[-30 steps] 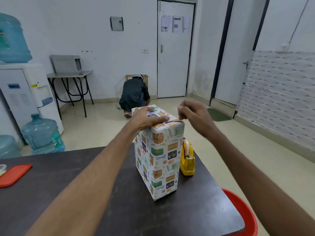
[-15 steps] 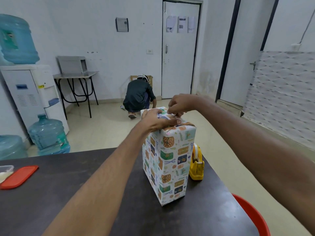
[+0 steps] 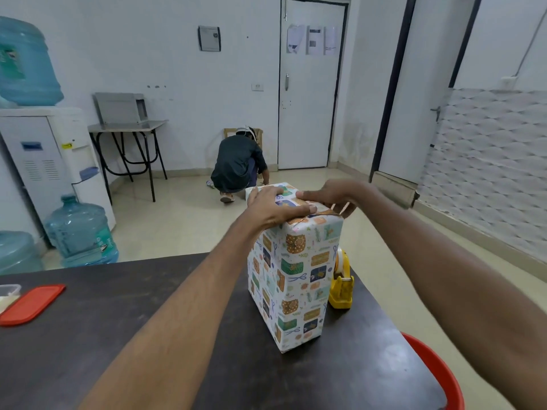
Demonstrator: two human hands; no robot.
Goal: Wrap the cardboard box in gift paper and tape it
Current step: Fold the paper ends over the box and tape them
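Paper-wrapped, the box [image 3: 296, 276] stands upright on the table [image 3: 118, 335]; the left hand [image 3: 266, 205] lies flat on its top, the right hand [image 3: 334, 193] presses straight fingers beside it.

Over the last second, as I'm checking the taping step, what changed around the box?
The right hand moved left and down from beside the box onto its top, fingers now pressing there. The left hand stayed pressing on the top; box and tape dispenser did not move.

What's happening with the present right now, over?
Left hand and right hand pressing flat on top folds. Gift-wrapped box upright on table. Tape dispenser beside it, nothing blocking.
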